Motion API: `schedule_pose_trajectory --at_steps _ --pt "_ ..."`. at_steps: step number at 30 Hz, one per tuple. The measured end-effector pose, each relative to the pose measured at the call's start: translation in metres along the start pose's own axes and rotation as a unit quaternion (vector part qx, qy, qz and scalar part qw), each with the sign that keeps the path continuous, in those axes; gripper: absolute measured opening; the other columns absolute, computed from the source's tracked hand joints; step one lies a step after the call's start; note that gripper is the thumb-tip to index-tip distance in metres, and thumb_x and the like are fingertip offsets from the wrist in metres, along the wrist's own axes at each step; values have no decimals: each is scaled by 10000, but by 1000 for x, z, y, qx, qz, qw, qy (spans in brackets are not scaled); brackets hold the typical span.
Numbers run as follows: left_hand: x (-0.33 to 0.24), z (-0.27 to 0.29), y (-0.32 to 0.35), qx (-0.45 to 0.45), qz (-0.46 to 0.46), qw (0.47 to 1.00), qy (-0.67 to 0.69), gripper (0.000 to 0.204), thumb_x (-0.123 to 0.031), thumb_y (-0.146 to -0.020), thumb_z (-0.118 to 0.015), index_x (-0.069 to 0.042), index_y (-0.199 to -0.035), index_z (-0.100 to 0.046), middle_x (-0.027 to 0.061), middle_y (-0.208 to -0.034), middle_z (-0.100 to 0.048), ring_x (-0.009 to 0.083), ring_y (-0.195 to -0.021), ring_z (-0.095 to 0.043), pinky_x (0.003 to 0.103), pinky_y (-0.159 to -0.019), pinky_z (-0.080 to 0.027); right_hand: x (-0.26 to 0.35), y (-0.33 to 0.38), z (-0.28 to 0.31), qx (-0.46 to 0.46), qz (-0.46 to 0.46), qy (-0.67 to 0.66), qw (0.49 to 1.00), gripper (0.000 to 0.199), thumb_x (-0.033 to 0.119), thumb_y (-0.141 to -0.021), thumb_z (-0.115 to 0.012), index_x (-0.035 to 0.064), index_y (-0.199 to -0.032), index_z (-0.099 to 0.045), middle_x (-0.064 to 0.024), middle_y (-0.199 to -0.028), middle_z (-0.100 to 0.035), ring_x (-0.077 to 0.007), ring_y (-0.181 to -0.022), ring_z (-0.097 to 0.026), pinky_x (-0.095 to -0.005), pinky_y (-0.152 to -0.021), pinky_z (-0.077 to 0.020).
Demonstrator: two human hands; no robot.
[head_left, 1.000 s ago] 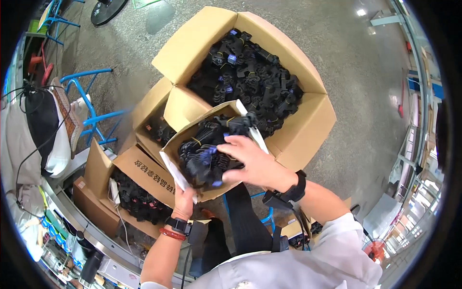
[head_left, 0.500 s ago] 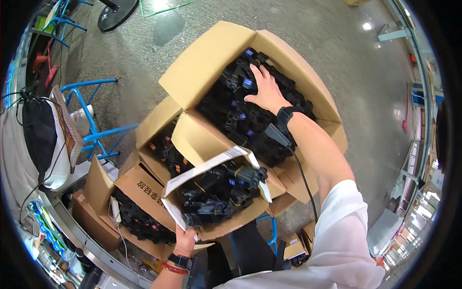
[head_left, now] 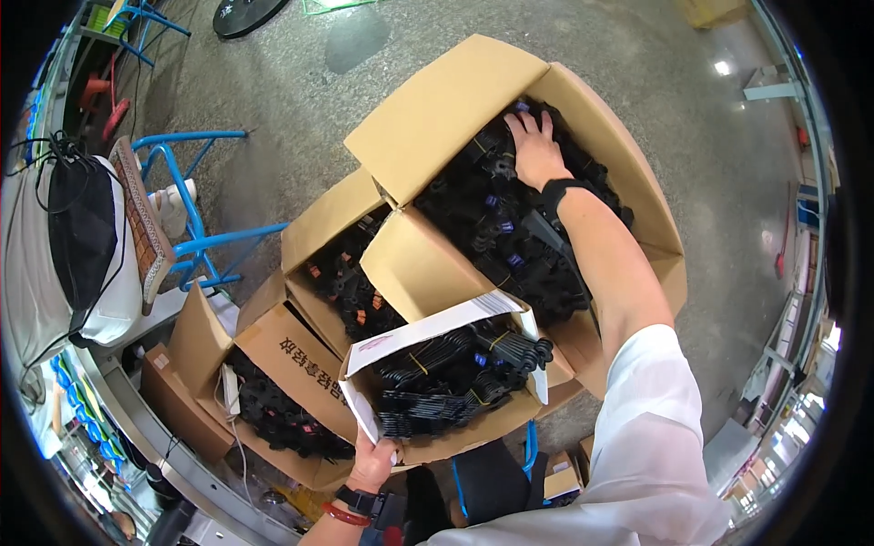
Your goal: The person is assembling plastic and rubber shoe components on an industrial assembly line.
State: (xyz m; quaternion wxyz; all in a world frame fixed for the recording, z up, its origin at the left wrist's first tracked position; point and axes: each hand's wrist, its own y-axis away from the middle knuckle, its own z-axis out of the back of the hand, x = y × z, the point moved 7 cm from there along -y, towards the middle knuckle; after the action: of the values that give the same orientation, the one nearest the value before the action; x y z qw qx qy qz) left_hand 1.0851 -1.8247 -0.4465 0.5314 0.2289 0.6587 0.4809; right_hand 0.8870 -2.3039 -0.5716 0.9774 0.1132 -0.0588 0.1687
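My left hand [head_left: 373,462] grips the near left wall of a small white-and-brown carton [head_left: 414,335]. Bundles of black plastic pieces, perhaps hangers [head_left: 423,411], fill it, some tied with yellow bands. My right hand [head_left: 537,159] reaches into a large open carton [head_left: 451,102], fingers spread with their tips down among similar black pieces [head_left: 469,214] with blue tags. Its fingertips are partly hidden in the pile. A dark grey block [head_left: 546,235] lies under my right wrist.
Left of the large carton, another carton [head_left: 305,232] holds black pieces with orange tags. A further carton [head_left: 296,364] has red-tagged ones. A blue-framed stool [head_left: 196,246] stands at the left, beside a bench with bags. Grey floor [head_left: 300,100] lies beyond the cartons.
My right hand has moved farther toward the back of the large carton, its fingers now bent down into the pile. The view has shifted; my left hand still holds the small carton.
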Motion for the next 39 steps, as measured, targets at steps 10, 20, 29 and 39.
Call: schedule_pose_trajectory --at_steps 10,20,29,39 --pt "-3 -3 -6 -34 -43 998 32 518 -20 -783 -443 -2 -1298 -391 3 -970 -511 88 -782 -470 219 -654 -410 15 110 41 -23 151 -122 981 595 -64 -735 -479 53 -1315 -408 -166 -1237 -460 -398 -1182 -379 -413 -1007 -389" --pt "-9 -17 -10 -16 -63 996 66 558 -64 -806 -442 -26 -1354 -342 14 -1023 -517 105 -829 -484 229 -710 -421 41 233 188 -25 14 -470 882 760 -121 -740 -587 86 -1409 -293 -55 -1047 -470 -107 -823 -497 -236 -728 -459" --pt "-16 -35 -14 -9 -71 996 46 623 13 -753 -441 -36 -1365 -339 21 -994 -516 125 -821 -499 243 -699 -435 142 280 145 112 291 -159 937 602 13 -776 -512 115 -1358 -399 -188 -1360 -397 -374 -1259 -388 -449 -1062 -307" --pt "-2 -27 -33 -13 0 989 145 498 105 -685 -444 -46 -1159 -458 30 -937 -535 160 -811 -556 269 -685 -471 119 242 135 224 374 -136 890 416 97 -649 -694 21 -1038 -569 -90 -1013 -536 -261 -973 -513 -365 -860 -427"
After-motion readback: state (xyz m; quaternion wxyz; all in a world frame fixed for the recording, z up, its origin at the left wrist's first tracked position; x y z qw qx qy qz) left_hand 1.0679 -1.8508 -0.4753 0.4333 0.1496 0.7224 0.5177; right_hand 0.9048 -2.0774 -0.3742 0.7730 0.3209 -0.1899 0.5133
